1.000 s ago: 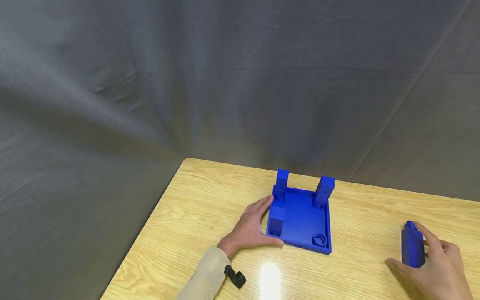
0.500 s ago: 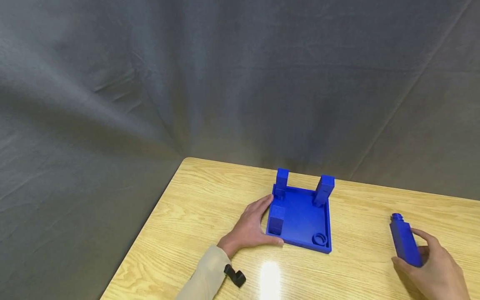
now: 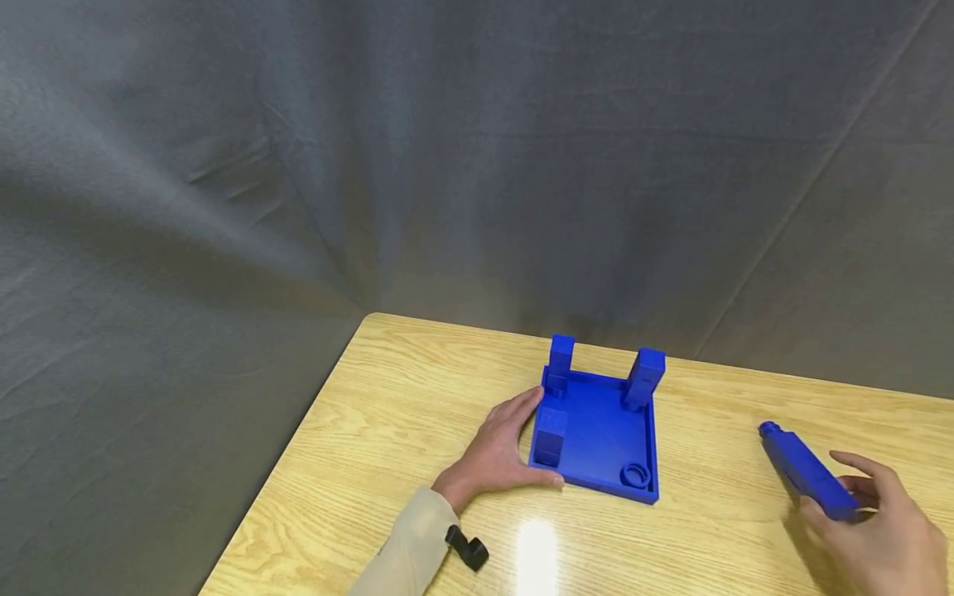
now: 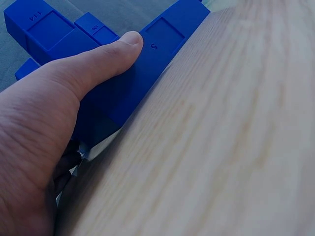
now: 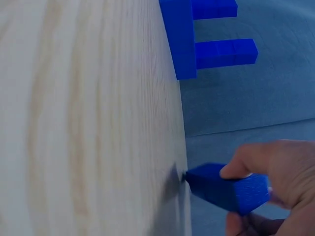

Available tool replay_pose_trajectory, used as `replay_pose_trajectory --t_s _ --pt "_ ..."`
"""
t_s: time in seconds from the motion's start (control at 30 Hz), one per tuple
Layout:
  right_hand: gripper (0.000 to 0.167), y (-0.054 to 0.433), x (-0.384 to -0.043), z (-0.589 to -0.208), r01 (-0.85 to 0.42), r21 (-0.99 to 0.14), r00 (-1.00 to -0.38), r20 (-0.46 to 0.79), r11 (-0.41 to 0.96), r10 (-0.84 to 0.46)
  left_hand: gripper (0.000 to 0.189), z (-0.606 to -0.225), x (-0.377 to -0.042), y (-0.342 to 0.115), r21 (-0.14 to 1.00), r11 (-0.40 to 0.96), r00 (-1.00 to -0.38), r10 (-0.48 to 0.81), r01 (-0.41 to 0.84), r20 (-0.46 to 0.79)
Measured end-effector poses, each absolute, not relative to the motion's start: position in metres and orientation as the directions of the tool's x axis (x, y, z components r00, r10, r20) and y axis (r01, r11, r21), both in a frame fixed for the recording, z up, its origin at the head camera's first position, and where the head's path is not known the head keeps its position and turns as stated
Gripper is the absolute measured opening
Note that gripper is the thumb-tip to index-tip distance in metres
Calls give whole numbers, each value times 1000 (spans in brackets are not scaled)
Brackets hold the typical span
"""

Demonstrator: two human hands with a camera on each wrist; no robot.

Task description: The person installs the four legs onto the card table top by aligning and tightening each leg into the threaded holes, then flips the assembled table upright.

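A blue square tabletop (image 3: 600,425) with a raised rim lies underside up on the wooden table. Blue legs stand at three of its corners; its near right corner bears a round threaded socket (image 3: 636,476). My left hand (image 3: 498,451) holds the near left corner, fingers along the left side and thumb (image 4: 110,58) against the front rim. Off to the right, my right hand (image 3: 887,517) pinches a loose blue table leg (image 3: 808,473) by its plain end. That leg is tilted, its threaded tip (image 3: 770,428) pointing away and left; in the right wrist view the tip is near the table surface.
The light wooden table (image 3: 417,397) has its left edge and far edge in view. A dark grey curtain (image 3: 477,165) hangs behind and to the left. A black clip-like piece (image 3: 467,549) sits at the left sleeve's cuff.
The leg in my right hand has swung from nearly upright to a strong leftward tilt, its threaded tip moving left. My left hand and the tabletop have stayed put.
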State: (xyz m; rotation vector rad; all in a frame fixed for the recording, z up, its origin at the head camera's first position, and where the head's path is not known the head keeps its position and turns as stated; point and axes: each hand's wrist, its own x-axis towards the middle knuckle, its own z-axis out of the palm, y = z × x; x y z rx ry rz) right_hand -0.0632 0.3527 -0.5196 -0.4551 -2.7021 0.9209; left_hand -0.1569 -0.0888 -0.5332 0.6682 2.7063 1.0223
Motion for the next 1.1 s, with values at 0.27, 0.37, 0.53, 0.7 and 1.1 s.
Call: replay_pose_trajectory --t_s 0.27,0.37,0.53,0.7,1.1 --pt "50 341 -59 -514 68 -760 -839 307 646 450 134 -535 -157 -89 654 669 -885 466 354 2" --pt "45 335 -60 -511 -12 -789 -795 379 614 473 135 -535 -157 -89 655 670 -886 464 349 -2" --pt "42 328 -63 -500 -230 -780 -733 533 582 423 134 -534 -157 -88 654 672 -885 465 349 -5" --pt "42 320 -70 -490 -485 -745 -668 653 458 356 133 -533 -158 -88 657 666 -884 467 353 1" --pt "48 276 -78 -456 -485 -774 -714 619 407 327 133 -534 -157 -88 657 666 -885 466 354 4"
